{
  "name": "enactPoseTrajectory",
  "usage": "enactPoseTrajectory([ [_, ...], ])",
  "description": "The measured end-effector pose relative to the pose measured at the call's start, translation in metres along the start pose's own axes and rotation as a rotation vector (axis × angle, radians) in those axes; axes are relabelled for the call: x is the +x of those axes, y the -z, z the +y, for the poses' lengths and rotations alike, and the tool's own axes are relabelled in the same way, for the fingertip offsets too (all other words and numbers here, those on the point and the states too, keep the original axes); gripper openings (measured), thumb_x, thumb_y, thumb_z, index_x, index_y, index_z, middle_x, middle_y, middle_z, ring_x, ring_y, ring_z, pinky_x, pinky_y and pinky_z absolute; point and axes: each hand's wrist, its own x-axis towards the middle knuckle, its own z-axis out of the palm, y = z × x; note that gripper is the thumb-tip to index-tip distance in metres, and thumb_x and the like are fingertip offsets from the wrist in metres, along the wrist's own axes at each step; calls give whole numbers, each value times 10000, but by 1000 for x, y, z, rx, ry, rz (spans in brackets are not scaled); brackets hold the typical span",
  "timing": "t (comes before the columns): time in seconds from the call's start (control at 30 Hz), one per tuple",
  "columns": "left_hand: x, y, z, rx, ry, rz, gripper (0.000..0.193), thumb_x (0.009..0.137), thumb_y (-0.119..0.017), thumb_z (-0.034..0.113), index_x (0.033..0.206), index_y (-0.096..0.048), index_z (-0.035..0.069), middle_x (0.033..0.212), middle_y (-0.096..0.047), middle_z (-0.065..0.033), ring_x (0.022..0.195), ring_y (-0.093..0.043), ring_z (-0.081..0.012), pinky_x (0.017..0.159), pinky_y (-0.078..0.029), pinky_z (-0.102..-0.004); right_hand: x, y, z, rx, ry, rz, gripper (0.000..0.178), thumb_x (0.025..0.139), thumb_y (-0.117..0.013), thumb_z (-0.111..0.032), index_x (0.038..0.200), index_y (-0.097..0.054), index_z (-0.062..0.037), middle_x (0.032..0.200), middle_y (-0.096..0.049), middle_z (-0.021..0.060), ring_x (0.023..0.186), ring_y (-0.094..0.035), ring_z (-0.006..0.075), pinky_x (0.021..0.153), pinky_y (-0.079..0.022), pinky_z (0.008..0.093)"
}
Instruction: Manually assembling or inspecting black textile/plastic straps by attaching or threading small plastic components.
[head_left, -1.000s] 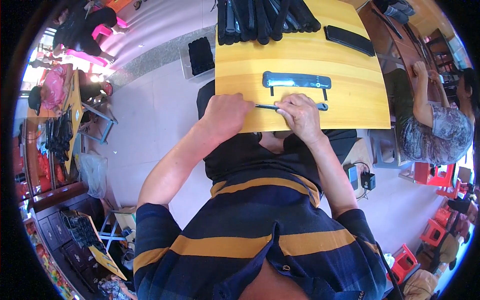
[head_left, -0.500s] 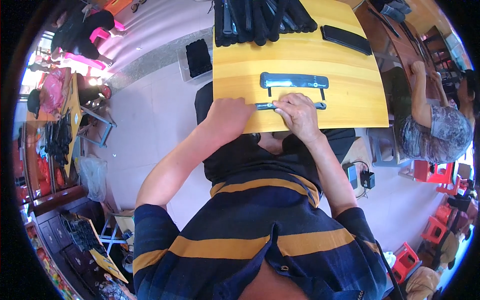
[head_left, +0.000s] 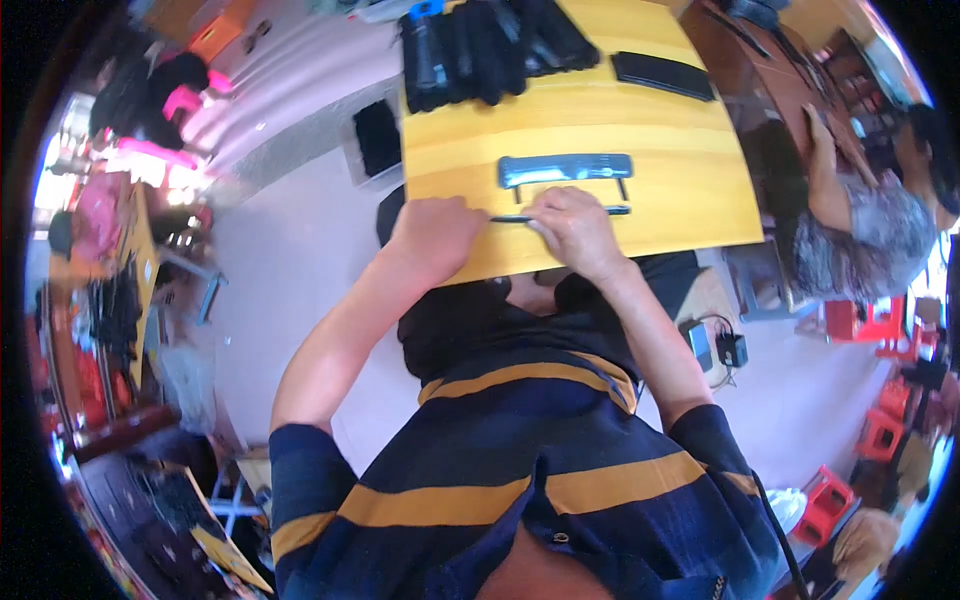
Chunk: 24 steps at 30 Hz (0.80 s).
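Observation:
Near the front edge of the yellow table (head_left: 680,215), a narrow black strip (head_left: 510,218) lies edge-on between my hands. My left hand (head_left: 440,235) is closed at its left end, and my right hand (head_left: 572,228) pinches it along the middle. Its right end (head_left: 620,210) sticks out past my right hand. Just beyond lies a wider flat black band (head_left: 565,168) with a glossy face. Two short black straps (head_left: 518,194) run from that band toward the narrow strip. My fingertips are partly hidden by the backs of my hands.
Many black strap-like pieces (head_left: 480,60) are heaped at the table's far left, and a flat black stack (head_left: 663,76) lies far right. Left of the table stands a bin with black items (head_left: 376,140). A person (head_left: 860,225) sits at another table on the right.
The view has shifted a little, so the table sits further left. The narrow strip has turned from its labelled face to its edge, both hands still on it.

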Motion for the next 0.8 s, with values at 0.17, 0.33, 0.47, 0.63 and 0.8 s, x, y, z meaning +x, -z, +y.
enactPoseTrajectory([
  [0.17,2,-17,-12,-134,-7,28,377,889,-530,65,1193,-730,167,958,-710,-163,922,-707,-374,790,-563,-500,-9,-85,21,56,-48,46,127,863,-617,-216,880,-706,-127,934,-681,97,963,-655,332,853,-524,485],
  [0.33,-13,9,-8,-69,31,-18,316,896,-554,63,1141,-745,121,936,-714,-183,859,-707,-382,780,-556,-510,17,-77,-15,-40,10,-106,113,811,-690,-258,807,-691,-145,917,-620,52,993,-611,276,825,-497,422],
  [0.47,3,19,-4,-27,-65,7,297,897,-578,71,1138,-747,107,930,-715,-180,850,-709,-375,774,-555,-505,8,-72,-9,-16,6,88,131,790,-697,-251,728,-713,-137,884,-631,50,939,-618,272,782,-493,426],
  [0.63,14,22,-13,-36,-102,-33,253,891,-591,80,1052,-784,113,873,-723,-190,846,-710,-367,777,-554,-488,12,-74,-10,5,12,125,129,811,-697,-243,734,-718,-142,866,-633,44,951,-614,262,808,-488,420],
  [0.8,19,25,-15,-66,-100,-55,243,881,-597,85,1020,-794,110,866,-726,-206,849,-709,-382,800,-554,-483,14,-73,-10,33,-4,77,108,818,-703,-227,750,-729,-147,857,-635,35,966,-614,257,819,-487,418],
])
